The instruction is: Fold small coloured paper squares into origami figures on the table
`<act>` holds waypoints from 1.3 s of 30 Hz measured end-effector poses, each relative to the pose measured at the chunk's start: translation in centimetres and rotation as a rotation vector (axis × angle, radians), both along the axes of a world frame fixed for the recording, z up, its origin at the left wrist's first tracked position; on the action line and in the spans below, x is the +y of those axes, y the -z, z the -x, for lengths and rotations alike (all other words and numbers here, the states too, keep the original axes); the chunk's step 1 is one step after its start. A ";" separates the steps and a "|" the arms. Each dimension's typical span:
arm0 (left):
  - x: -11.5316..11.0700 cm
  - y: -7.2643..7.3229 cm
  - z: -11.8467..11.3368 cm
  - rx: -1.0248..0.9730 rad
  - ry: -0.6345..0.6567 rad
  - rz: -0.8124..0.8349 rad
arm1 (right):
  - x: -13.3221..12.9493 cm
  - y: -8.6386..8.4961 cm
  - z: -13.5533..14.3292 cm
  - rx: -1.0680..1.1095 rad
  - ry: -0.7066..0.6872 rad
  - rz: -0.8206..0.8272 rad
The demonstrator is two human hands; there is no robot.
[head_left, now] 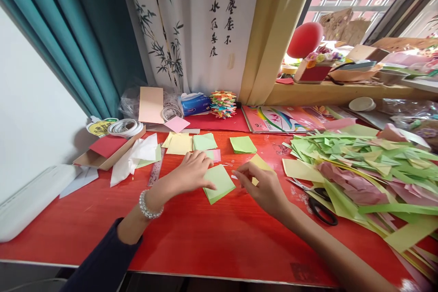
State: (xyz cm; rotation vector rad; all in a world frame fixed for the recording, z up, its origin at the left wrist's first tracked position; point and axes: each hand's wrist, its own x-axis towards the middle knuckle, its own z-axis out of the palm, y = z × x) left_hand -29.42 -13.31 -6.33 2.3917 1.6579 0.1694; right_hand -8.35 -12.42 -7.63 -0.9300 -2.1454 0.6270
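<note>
Holding one red card (108, 146), a cardboard box (94, 160) sits at left. Bare red tabletop (208, 239) runs from the pale-green paper stack (221, 181) to the near edge. The left hand (190, 171) spreads, empty, over that stack; the right hand (265, 189) curls beside it, its grip unclear to me. One bright-green stack (242, 144) lies behind, one pair of scissors (321, 211) right.
</note>
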 end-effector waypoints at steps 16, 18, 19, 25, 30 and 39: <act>-0.2 1.2 -0.7 -0.007 -0.048 0.159 | 0.0 -1.0 -0.2 0.190 0.007 0.312; -0.4 0.9 -0.8 -0.015 -0.039 0.182 | 0.0 -0.9 -0.1 0.198 -0.003 0.328; -0.5 0.7 -0.9 -0.020 -0.037 0.192 | 0.0 -0.9 -0.1 0.204 -0.003 0.338; -0.7 0.3 -1.2 -0.054 -0.056 0.242 | 0.2 -1.2 -0.1 0.238 0.014 0.385; -0.6 0.3 -1.2 -0.083 -0.020 0.341 | 0.2 -1.1 -0.1 0.219 -0.004 0.368; -0.9 0.2 -1.2 -0.219 -0.039 0.404 | 0.1 -1.1 -0.2 0.221 -0.040 0.434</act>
